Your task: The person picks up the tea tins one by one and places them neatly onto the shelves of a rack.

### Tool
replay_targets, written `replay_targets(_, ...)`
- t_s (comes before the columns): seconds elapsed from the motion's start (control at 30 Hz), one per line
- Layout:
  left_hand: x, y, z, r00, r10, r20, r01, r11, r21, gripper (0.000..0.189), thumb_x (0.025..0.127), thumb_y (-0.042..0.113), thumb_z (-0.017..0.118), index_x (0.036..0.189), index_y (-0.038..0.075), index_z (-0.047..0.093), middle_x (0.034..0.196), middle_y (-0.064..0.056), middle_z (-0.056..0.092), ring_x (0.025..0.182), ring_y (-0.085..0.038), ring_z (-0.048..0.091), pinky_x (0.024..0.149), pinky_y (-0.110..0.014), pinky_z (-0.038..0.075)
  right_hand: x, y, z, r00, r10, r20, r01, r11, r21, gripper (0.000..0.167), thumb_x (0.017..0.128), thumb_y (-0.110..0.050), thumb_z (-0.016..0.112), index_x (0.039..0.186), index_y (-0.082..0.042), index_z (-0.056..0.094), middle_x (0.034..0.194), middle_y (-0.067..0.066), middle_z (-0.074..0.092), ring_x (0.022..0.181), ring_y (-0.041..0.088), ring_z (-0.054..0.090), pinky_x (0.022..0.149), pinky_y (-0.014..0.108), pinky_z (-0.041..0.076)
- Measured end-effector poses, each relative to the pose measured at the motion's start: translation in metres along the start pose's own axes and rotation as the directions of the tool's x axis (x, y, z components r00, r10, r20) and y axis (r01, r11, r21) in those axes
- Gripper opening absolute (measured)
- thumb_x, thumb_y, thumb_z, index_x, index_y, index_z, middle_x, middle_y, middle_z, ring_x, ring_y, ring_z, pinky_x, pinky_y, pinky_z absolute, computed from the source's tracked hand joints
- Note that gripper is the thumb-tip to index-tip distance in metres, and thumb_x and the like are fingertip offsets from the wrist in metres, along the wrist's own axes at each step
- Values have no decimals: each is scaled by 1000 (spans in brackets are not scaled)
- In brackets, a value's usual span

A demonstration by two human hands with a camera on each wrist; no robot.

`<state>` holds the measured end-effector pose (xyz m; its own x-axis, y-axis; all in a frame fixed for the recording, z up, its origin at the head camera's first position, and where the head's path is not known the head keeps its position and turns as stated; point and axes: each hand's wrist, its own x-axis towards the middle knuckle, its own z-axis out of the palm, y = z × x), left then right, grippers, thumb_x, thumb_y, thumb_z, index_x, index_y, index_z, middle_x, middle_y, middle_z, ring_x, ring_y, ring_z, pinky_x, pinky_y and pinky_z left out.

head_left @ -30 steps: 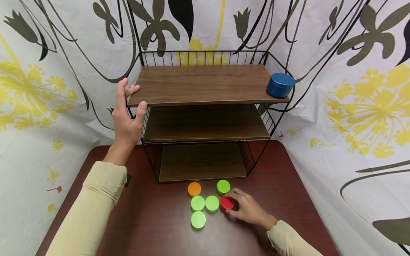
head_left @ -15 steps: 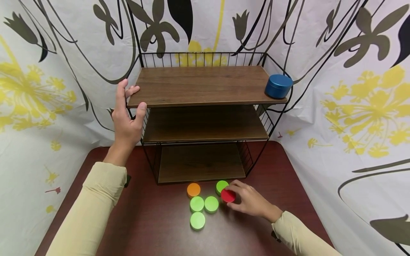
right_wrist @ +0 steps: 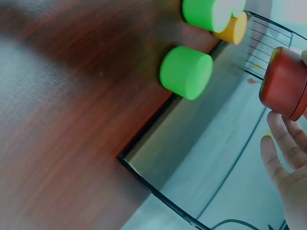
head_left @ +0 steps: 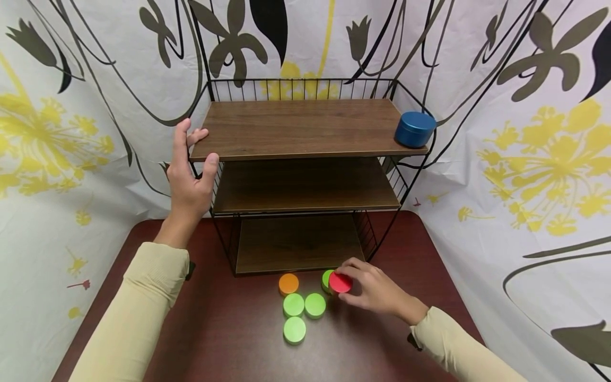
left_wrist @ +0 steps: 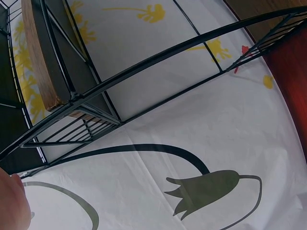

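Observation:
My right hand [head_left: 377,289] pinches a red round tin [head_left: 340,283] between thumb and fingers. The tin [right_wrist: 286,85] looks lifted off the table in the right wrist view. It partly covers a green round container [head_left: 326,281]. Closer to me sit three light green containers, one of them [head_left: 294,330] nearest, and an orange one [head_left: 288,284] stands behind them. My left hand [head_left: 188,175] is at the left edge of the wire-framed shelf's top board [head_left: 300,130], thumb and index finger extended. Whether it touches the frame is unclear. Only a bit of it [left_wrist: 12,203] shows in the left wrist view.
A blue round tin [head_left: 415,129] stands at the right end of the top board. Below are a middle board [head_left: 305,183] and a bottom board [head_left: 298,244]. The unit stands on a dark red table [head_left: 229,329], with patterned cloth [head_left: 501,212] around it.
My right hand has raised the red tin and carried it away from me, from beside the light green containers to in front of the rear green one. My left hand has stayed put.

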<state>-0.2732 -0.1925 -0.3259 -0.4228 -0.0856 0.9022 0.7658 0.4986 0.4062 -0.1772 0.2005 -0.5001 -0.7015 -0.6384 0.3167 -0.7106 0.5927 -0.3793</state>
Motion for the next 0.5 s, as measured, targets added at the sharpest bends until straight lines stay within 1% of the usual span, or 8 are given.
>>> replay_targets(0.07,1,4,0,1000,0,-1,0,1000,-2,67,92,36,53,144,-5,40,127,-19,63,127,-36,52,112,-40,32,2,-2,-5,1000,-10,-12,10,1000,-7,44,78,-31,81,117,-14,69,114,-4,60,95,7,61,76,29,53)
replay_targets(0.17,4,23,-1,1000,-6,-1,6,1000,-14,64,92,28,53,141,-11,39,124,-27,62,126,-41,51,111,-41,32,6,-5,-13,999,-23,-28,23,1000,-11,45,78,-31,82,117,-14,69,115,-4,60,94,7,61,77,29,53)
replay_targets(0.3,5,28,-1,1000,-9,-5,8,1000,-23,64,92,27,53,140,-12,39,123,-28,61,125,-43,51,111,-41,32,11,-8,-23,999,-31,-38,31,1000,-6,45,77,-30,82,117,-13,69,115,-4,60,93,6,61,77,28,53)
replay_targets(0.4,4,26,-1,1000,-7,-4,7,1000,-20,64,92,28,52,141,-11,39,124,-27,62,126,-43,51,111,-40,32,15,-10,-31,998,-36,-43,36,999,2,45,77,-29,83,116,-12,69,115,-4,60,92,6,60,76,26,53)
replay_targets(0.47,6,37,-2,1000,-10,-1,10,1000,-24,62,91,23,52,140,-13,38,123,-31,60,125,-46,50,112,-40,32,17,-12,-36,998,-40,-47,40,999,6,45,77,-28,83,116,-11,69,115,-3,60,91,7,60,76,26,53)
replay_targets(0.5,7,40,-2,1000,-10,1,10,1000,-23,62,91,22,52,140,-14,38,123,-32,60,125,-47,50,112,-40,32,17,-13,-39,998,-40,-48,41,999,6,45,77,-28,83,116,-12,69,115,-3,60,91,7,60,76,26,53)
